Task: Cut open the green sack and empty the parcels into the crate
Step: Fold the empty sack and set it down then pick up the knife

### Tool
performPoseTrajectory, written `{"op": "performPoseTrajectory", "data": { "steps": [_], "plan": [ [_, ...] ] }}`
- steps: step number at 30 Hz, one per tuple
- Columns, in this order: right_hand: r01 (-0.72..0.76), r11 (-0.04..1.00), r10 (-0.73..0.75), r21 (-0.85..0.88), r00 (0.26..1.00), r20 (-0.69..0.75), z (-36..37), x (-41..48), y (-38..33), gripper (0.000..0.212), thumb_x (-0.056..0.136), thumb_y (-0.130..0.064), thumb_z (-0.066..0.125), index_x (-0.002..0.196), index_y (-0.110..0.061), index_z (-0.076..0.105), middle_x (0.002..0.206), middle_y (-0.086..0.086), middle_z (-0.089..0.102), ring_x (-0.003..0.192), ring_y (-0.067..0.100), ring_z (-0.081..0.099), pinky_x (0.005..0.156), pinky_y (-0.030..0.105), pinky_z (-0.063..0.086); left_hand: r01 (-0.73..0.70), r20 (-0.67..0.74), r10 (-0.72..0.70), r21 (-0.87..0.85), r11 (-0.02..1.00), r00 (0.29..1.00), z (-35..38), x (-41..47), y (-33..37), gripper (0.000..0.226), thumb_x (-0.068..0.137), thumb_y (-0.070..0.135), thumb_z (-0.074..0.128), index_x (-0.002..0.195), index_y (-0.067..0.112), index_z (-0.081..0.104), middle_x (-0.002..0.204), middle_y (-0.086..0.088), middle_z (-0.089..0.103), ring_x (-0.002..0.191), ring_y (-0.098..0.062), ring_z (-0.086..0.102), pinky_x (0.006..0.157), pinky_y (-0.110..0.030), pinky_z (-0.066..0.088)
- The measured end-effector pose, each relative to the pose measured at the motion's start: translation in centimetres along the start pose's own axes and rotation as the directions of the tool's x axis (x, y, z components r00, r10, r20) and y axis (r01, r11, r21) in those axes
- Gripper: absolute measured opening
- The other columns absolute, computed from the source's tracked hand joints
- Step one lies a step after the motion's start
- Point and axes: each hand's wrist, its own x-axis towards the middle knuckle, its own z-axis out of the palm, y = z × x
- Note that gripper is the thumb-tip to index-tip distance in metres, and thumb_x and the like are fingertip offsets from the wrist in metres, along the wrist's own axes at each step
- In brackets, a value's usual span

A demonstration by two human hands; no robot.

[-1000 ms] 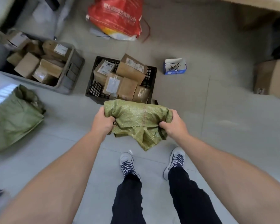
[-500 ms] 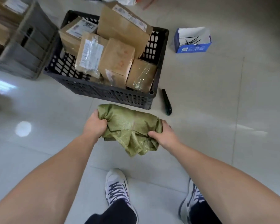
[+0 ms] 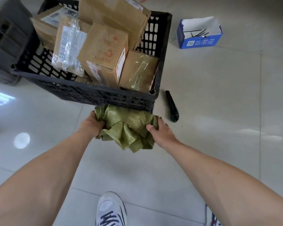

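Note:
The green sack [image 3: 127, 128] is limp and bunched into a crumpled bundle, held low just in front of the black crate [image 3: 88, 93]. My left hand [image 3: 90, 124] grips its left side and my right hand [image 3: 158, 132] grips its right side, thumb on top. The crate holds several brown cardboard parcels [image 3: 103, 51], some wrapped in clear tape, piled above its rim. A dark green cutter [image 3: 171, 105] lies on the floor beside the crate's near right corner.
A blue and white open box [image 3: 199, 35] with black cable ties sits on the tiled floor to the right. A grey crate [image 3: 5, 46] stands at the left, touching the black one. My white shoes [image 3: 111, 211] are at the bottom.
My view and both hands have moved closer to the black crate. The bunched sack now sits against the crate's near wall, lower than before. Both hands keep their hold.

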Motion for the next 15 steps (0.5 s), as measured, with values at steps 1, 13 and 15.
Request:
{"op": "performPoseTrajectory", "data": {
  "steps": [1,13,15],
  "plan": [
    [0.006,1.0,-0.006,-0.012,1.0,-0.017,0.1,0.5,0.0,0.051,0.094,-0.047,0.054,0.14,-0.028,0.044,0.139,0.008,0.048,0.124,0.032,0.051,0.105,0.041,0.042,0.005,-0.022,-0.003,0.065,0.998,1.0,0.1,0.4,0.1,0.041,0.091,0.02,0.058,0.129,0.012,0.046,0.113,-0.021,0.065,0.1,-0.038,0.065,0.085,-0.042,0.052],
    [0.052,0.99,-0.065,-0.133,0.994,-0.092,0.1,2.8,0.3,0.068,0.094,-0.037,0.062,0.152,-0.031,0.026,0.135,0.012,0.044,0.121,0.035,0.051,0.084,0.032,0.038,-0.036,-0.237,-0.061,-0.385,0.922,0.97,0.0,-1.0,3.2,0.049,0.076,0.041,0.058,0.121,0.026,0.044,0.115,-0.01,0.063,0.099,-0.035,0.064,0.089,-0.047,0.056],
    [0.061,0.988,-0.073,-0.141,0.994,-0.083,0.5,3.1,0.2,0.068,0.093,-0.037,0.063,0.151,-0.03,0.028,0.133,0.012,0.045,0.119,0.036,0.052,0.085,0.035,0.044,-0.049,-0.072,0.017,-0.476,0.878,0.997,0.5,-1.5,3.5,0.075,0.08,0.047,0.068,0.143,0.028,0.032,0.131,-0.007,0.056,0.117,-0.032,0.057,0.102,-0.049,0.048]
  ]
}}
